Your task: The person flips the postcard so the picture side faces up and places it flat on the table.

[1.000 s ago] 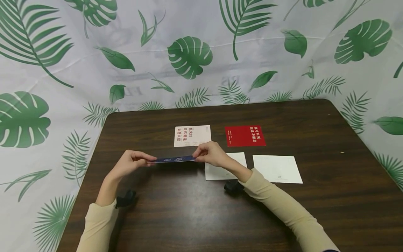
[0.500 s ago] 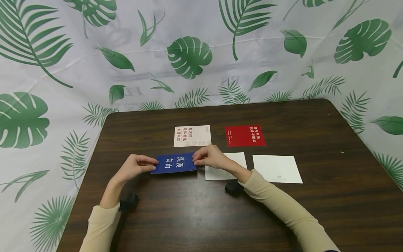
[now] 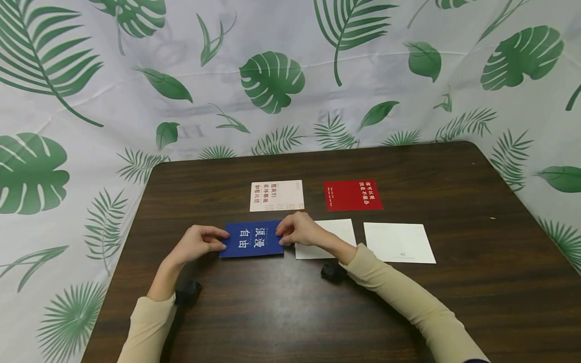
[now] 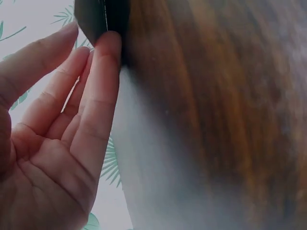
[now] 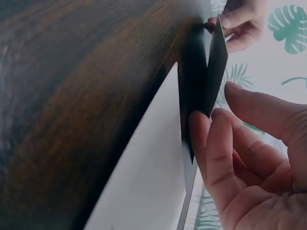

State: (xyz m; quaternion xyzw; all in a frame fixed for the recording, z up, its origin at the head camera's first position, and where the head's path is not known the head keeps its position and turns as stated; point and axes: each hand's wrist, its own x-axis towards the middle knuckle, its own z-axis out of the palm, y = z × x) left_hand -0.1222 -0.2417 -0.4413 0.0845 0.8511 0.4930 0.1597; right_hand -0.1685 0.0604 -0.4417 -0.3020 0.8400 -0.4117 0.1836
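Note:
A blue card (image 3: 254, 239) with white Chinese lettering lies almost level, close over the dark tabletop. My left hand (image 3: 197, 244) holds its left end between thumb and fingers; in the left wrist view the fingertips (image 4: 109, 40) sit right at the card's dark edge (image 4: 90, 19). At the opposite end my right hand (image 3: 301, 229) pinches the right edge. Seen from the right wrist, the card (image 5: 219, 67) is nearly edge-on, with the right fingertips (image 5: 199, 122) at its near end and the left hand (image 5: 244, 21) at its far end.
Behind the blue card lies a cream card (image 3: 277, 195), with a red card (image 3: 353, 195) to its right. One white card (image 3: 336, 232) is partly covered by my right hand; another white card (image 3: 399, 243) lies further right. A leaf-print cloth (image 3: 209, 101) hangs behind the table (image 3: 281, 312).
The blue card has tipped from nearly edge-on to flat, its lettering now facing up, and has come down towards the table. Both hands have lowered slightly with it.

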